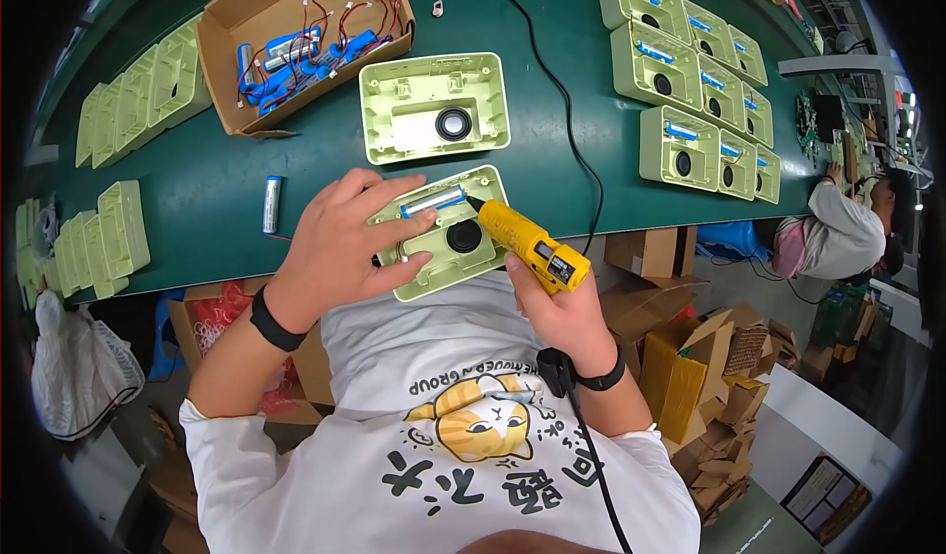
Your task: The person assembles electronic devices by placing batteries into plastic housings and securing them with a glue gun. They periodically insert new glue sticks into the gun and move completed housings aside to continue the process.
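Note:
My right hand grips a yellow glue gun, its dark nozzle pointing left at the end of a blue-and-white cylindrical battery. That battery lies in a pale green plastic casing, which overhangs the table's near edge and has a round black speaker inside. My left hand holds the casing by its left side, fingers spread over it and the battery. Just beyond stands a second pale green casing with a speaker in it. A loose battery lies left of my left hand.
A cardboard box of wired batteries stands at the back left. Green casings line the left; several with batteries are stacked right. A black cable crosses the green table. Another person sits far right.

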The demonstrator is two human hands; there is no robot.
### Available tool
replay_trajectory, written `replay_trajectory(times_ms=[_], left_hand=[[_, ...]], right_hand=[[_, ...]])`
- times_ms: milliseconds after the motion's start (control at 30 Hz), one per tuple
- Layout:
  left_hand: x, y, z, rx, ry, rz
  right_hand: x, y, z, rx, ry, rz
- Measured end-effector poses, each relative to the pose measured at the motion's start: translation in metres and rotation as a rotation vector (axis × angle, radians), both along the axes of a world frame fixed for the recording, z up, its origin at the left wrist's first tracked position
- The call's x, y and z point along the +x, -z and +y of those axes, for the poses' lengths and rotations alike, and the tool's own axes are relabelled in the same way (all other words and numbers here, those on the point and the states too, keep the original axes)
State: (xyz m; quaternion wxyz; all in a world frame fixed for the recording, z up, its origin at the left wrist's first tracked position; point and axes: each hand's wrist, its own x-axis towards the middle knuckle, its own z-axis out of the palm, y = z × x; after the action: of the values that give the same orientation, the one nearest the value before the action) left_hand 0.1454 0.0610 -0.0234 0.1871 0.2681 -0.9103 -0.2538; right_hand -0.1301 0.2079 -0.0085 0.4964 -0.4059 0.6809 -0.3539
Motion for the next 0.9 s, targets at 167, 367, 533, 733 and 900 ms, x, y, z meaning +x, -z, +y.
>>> replay_trajectory(times_ms=[167,367,533,733,900], left_hand=[[0.002,0.000,0.007,-0.006,-0.019,-0.026],[0.007,-0.009,0.035,0.047,-0.162,-0.024],[0.005,0.014,0.053,0.000,-0.222,0.074],[-0.004,0.021,0.057,0.031,-0.186,0.399],[-0.017,0.018,0.055,-0.014,-0.149,0.502]], right_hand=[[0.003,-0.007,0.002,-0.005,-0.003,0.079],[-0.007,-0.036,0.004,-0.029,-0.121,0.189],[-0.003,-0.053,-0.002,-0.096,-0.258,0.218],[0.003,-0.050,-0.004,-0.115,-0.293,0.199],[0.004,-0.048,0.002,-0.156,-0.253,0.047]])
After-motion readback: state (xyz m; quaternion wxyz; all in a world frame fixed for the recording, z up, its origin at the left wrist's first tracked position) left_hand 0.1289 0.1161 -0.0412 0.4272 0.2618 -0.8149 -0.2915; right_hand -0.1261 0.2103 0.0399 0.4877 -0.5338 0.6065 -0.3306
